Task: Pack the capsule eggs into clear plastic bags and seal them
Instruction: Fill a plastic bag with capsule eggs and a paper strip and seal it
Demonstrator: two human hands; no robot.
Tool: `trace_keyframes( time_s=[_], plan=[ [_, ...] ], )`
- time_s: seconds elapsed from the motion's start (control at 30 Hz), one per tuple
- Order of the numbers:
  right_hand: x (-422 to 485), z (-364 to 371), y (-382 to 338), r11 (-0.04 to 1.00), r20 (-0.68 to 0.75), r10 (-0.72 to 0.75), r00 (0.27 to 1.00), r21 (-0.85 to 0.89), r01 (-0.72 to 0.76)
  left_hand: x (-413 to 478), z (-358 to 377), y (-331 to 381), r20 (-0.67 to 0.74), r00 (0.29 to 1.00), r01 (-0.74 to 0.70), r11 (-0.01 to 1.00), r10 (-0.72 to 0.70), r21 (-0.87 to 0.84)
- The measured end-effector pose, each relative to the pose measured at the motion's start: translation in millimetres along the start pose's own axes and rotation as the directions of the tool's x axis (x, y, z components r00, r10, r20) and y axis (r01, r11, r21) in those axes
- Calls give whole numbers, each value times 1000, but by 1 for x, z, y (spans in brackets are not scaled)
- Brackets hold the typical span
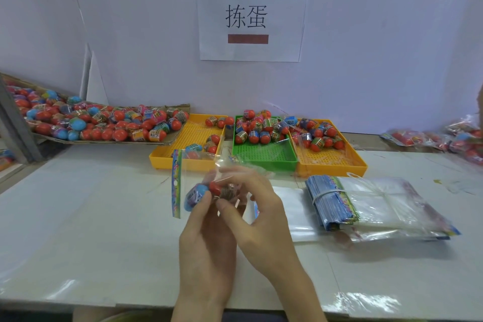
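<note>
Both hands meet just above the surface (104,230), sharing one grip on a clear bag (198,162) with eggs inside. The left hand (206,230) curls round the bag, thumb pressing a blue egg (194,195) through the film; the right hand (258,206) pinches the bag over a red egg (215,187). The bag's printed strip (176,183) hangs at the left.

The eggs look light, hard and smooth, likely to roll and slide inside the slippery, floppy film; best held through the film round their middles, with the mouth taken by its stiffer edge for sealing.

Beyond lie a banded stack of bags (337,201), yellow trays (193,136) and a green tray (264,154) holding eggs, and a cardboard tray (172,138) heaped with more.
</note>
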State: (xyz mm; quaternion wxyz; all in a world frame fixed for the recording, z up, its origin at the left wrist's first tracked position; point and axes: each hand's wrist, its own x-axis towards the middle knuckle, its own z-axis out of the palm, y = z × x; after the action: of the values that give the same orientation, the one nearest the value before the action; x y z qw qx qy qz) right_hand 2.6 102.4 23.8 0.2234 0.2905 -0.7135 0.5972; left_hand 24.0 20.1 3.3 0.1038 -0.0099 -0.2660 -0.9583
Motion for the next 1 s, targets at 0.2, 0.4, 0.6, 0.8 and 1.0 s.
trace_keyframes(
  time_s=[0.2, 0.4, 0.6, 0.8, 1.0],
  plan=[
    [-4, 2, 5, 989, 38, 114, 993, -99, -110, 1, -1, 0, -60, 997, -42, 999, 42, 7],
    [-6, 10, 13, 975, 146, 150, 978, -185, -122, 2, -6, 5, -133, 990, -62, 990, 45, -126],
    [-4, 9, 12, 988, 91, 96, 991, -129, -84, 2, -5, 4, -162, 984, -91, 992, 76, -87],
    [-7, 12, 12, 959, 255, 207, 944, -243, -145, 4, -9, 4, -191, 981, 18, 995, -36, -94],
    [-9, 14, 14, 964, 212, 201, 956, -218, -155, 3, -12, 6, -162, 985, 22, 983, -52, -180]
  ],
)
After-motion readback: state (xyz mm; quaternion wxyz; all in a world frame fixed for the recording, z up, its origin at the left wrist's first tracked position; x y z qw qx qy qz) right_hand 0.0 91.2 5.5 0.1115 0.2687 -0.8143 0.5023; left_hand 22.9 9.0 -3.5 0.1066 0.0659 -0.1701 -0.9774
